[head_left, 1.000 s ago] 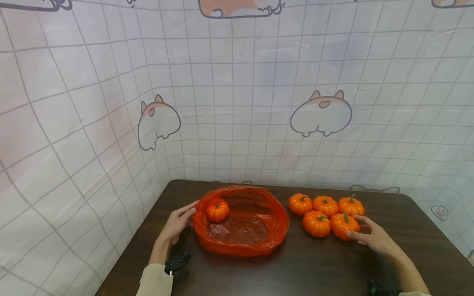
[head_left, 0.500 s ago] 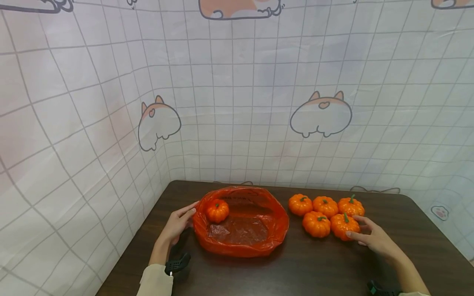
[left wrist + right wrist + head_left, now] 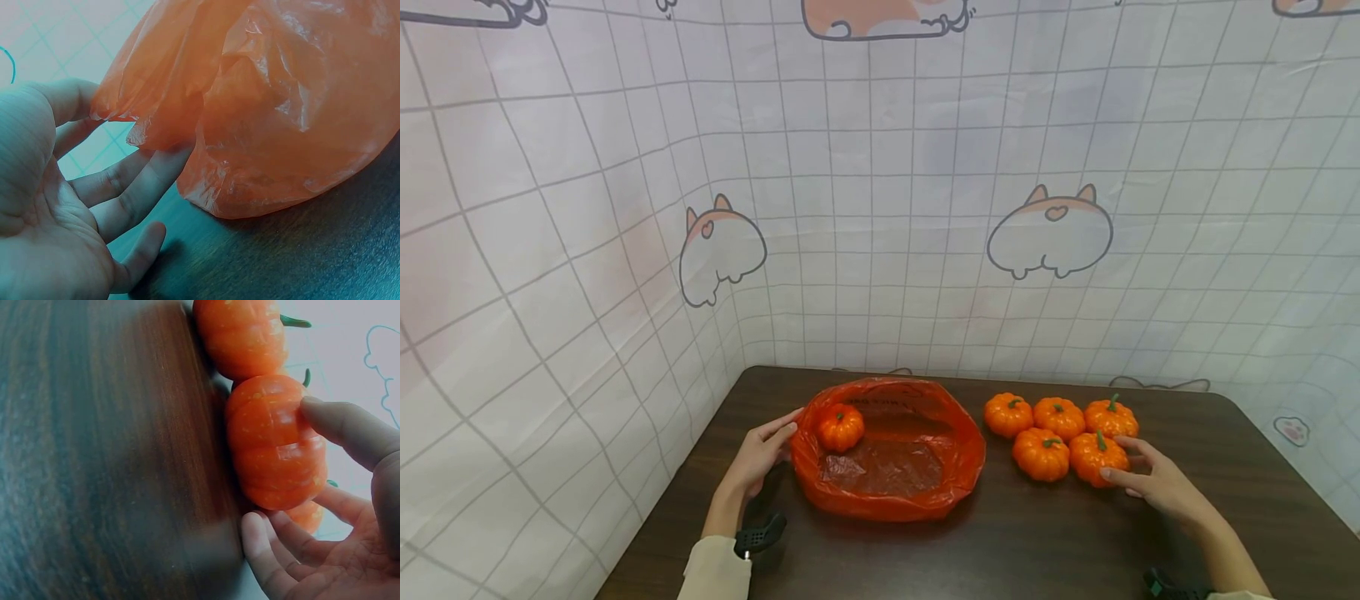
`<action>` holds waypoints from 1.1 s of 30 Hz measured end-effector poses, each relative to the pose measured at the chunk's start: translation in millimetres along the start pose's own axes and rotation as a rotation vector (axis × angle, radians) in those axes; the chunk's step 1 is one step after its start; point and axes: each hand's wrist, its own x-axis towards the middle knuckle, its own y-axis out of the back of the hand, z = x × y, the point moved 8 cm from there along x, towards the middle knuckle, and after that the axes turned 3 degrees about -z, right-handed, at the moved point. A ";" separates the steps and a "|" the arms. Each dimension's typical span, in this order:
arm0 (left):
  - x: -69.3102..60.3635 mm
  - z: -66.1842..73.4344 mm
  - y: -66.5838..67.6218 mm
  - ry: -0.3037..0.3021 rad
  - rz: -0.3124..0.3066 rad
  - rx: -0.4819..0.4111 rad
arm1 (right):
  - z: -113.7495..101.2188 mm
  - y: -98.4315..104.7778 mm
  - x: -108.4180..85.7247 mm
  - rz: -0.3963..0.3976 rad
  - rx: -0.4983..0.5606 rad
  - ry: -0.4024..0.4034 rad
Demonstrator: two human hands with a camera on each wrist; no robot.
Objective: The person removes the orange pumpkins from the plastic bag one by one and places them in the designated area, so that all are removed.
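A red plastic bag (image 3: pixel 917 505) stands with its mouth wide, and one small orange pumpkin (image 3: pixel 839 427) lies inside at its left. My left hand (image 3: pixel 758 457) holds the bag's left edge between thumb and fingers; in the left wrist view some fingertips are hidden by the plastic (image 3: pixel 275 150). On the right, my right hand (image 3: pixel 1161 482) grips the front right pumpkin (image 3: pixel 1093 461) of a cluster. The right wrist view has the thumb on one side of this pumpkin (image 3: pixel 275 444) and fingers by the other side. It still rests on the table.
Against the held pumpkin are several others, among them a front left one (image 3: pixel 1041 456) and a back right one (image 3: pixel 1110 418). The dark wooden table (image 3: pixel 1000 550) ends at a patterned white cloth wall (image 3: pixel 880 275) behind and to the left.
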 end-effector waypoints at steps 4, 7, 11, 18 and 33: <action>-0.9 0.6 -0.4 0.001 -0.004 -0.004 | -1.0 -0.5 0.3 -0.003 -0.005 0.010; -1.9 1.5 -0.8 -0.001 -0.009 -0.004 | -2.3 -0.2 0.2 -0.007 -0.017 0.017; -2.3 1.4 -0.3 -0.001 -0.007 -0.002 | -7.2 2.5 -1.9 -0.003 -0.047 0.044; -1.5 0.6 -0.4 -0.004 -0.002 -0.008 | -38.4 9.9 -13.4 0.057 -0.177 0.127; -2.5 1.6 -1.0 0.004 0.007 0.009 | -161.5 -63.2 -22.2 0.068 -0.102 0.480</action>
